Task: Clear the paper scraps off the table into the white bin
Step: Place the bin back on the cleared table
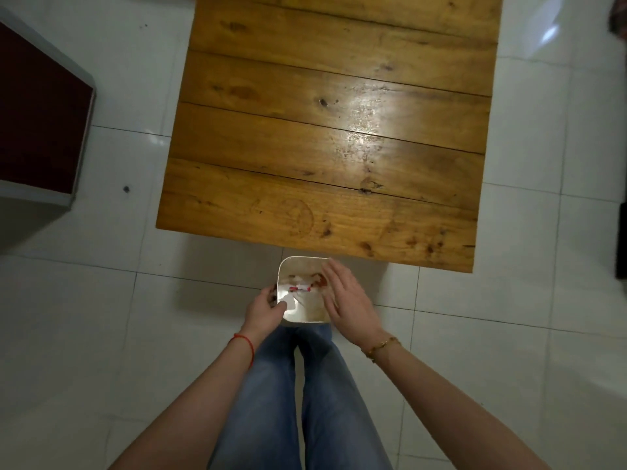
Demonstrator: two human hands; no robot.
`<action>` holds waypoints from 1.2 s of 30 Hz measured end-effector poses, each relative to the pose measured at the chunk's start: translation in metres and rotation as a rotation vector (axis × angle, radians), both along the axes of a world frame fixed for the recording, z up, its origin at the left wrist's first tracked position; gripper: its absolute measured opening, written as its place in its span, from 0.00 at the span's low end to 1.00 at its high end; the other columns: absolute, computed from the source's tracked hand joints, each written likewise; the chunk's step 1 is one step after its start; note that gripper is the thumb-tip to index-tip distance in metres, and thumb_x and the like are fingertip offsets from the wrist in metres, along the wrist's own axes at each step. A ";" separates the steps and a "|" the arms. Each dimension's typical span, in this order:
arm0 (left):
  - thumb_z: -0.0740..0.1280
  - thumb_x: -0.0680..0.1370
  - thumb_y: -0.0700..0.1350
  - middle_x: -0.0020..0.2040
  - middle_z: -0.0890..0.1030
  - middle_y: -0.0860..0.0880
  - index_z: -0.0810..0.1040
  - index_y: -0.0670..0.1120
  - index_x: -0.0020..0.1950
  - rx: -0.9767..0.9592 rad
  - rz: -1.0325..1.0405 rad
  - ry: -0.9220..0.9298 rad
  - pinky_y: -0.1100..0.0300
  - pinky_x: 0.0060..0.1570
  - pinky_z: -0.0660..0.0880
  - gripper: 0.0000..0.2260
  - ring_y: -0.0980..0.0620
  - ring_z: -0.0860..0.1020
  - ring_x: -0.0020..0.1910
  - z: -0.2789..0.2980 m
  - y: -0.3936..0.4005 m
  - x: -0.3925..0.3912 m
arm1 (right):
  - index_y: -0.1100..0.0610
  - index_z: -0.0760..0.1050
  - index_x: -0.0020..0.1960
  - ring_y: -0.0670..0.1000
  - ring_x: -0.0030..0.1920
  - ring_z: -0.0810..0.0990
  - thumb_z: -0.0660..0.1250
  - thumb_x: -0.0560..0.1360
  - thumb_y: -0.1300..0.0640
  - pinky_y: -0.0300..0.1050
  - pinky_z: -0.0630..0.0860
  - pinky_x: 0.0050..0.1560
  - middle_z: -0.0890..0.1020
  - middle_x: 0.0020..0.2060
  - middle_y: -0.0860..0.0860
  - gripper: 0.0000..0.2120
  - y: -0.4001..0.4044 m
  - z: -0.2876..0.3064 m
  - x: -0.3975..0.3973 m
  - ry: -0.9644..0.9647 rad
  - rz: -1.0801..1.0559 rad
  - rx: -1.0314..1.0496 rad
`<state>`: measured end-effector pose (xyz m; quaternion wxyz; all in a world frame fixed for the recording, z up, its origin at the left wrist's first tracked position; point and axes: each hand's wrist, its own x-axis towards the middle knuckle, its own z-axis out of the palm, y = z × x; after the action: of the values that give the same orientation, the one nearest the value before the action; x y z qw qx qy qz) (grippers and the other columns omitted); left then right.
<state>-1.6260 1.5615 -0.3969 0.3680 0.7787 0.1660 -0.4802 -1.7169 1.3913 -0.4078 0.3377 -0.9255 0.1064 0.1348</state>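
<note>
Scraps [300, 289] sit in the white bin [303, 262], 6 o'clock off the bare surface [322, 130]. My left hand [266, 308] grips its rim; right hand [346, 300] spread, empty. I'd hold the bin level.

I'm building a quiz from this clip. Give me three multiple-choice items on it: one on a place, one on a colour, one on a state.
1. Where is the white bin?
A. on the table
B. at the table's near edge, in front of the person's legs
C. beside the dark red cabinet

2. What colour is the string on the left wrist?
A. red
B. green
C. black

3. How is the right hand?
A. fisted around paper
B. flat on the table
C. open, fingers spread over the bin

Answers: 1 B, the bin sits below the wooden table edge. 2 A, the red string shows plainly. 3 C, it holds nothing; the left hand grips the rim.
</note>
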 end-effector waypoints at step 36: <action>0.59 0.78 0.42 0.68 0.72 0.43 0.61 0.46 0.73 -0.175 -0.338 -0.294 0.54 0.57 0.74 0.23 0.45 0.72 0.64 0.116 -0.119 0.307 | 0.53 0.70 0.52 0.45 0.38 0.75 0.52 0.82 0.56 0.35 0.66 0.31 0.77 0.41 0.48 0.08 -0.089 0.116 0.272 0.053 -0.608 0.209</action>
<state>-1.3192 1.4427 -0.2805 0.3690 0.8220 -0.0642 -0.4291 -1.4445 1.3024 -0.2918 0.4527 -0.8079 0.3721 0.0620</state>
